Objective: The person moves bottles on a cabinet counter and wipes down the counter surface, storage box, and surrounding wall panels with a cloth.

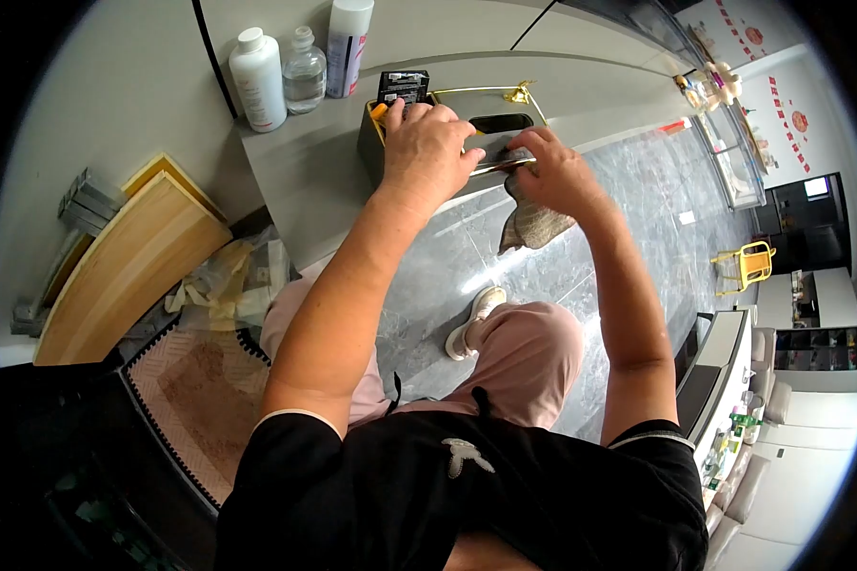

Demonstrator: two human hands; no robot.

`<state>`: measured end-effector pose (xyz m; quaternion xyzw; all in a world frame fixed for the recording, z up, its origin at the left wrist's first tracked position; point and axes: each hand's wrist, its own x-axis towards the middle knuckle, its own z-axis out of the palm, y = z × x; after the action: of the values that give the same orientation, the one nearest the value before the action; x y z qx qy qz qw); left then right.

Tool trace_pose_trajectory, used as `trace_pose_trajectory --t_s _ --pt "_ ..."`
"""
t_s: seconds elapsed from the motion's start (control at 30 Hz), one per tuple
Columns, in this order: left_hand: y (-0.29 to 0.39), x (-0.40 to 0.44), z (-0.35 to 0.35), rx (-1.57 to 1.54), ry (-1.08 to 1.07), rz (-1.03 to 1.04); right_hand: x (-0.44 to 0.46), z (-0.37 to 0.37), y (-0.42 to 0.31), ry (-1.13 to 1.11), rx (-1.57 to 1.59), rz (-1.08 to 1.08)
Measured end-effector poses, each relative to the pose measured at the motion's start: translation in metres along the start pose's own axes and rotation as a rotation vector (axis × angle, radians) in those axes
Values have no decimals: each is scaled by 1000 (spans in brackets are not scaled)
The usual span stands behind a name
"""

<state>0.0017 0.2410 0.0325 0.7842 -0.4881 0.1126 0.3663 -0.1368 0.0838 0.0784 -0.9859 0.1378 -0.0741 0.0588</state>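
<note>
A grey storage box with gold-coloured trim [372, 155] sits on the grey ledge in front of me. My left hand [423, 150] rests over its left part, fingers spread and thumb apart, beside a small black box [404, 86] and an orange item [379, 111]. Some of what lies under that hand is hidden. My right hand [554, 178] is closed at the box's near right edge. From it hangs a grey-brown cloth [537, 221], its upper part covered by my fingers. A dark oval opening [502, 124] shows in the box top between my hands.
A white bottle [258, 81], a clear bottle [305, 73] and a spray can [348, 48] stand left on the ledge [300, 181]. Wooden boards [129, 271] and plastic wrapping [243, 276] are below left. A yellow chair [754, 263] stands farther off on the tiled floor.
</note>
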Motion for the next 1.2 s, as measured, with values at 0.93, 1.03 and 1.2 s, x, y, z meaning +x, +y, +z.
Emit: trace_pose_trajectory --t_s 0.93,1.03,1.2 --pt "3 -3 5 -66 49 10 22 -19 21 -138 175 -107" --pt "0 8 -1 -130 215 -38 41 -16 26 -27 205 15" --pt "-8 11 -5 -104 359 -34 81 -2 14 92 -74 -148"
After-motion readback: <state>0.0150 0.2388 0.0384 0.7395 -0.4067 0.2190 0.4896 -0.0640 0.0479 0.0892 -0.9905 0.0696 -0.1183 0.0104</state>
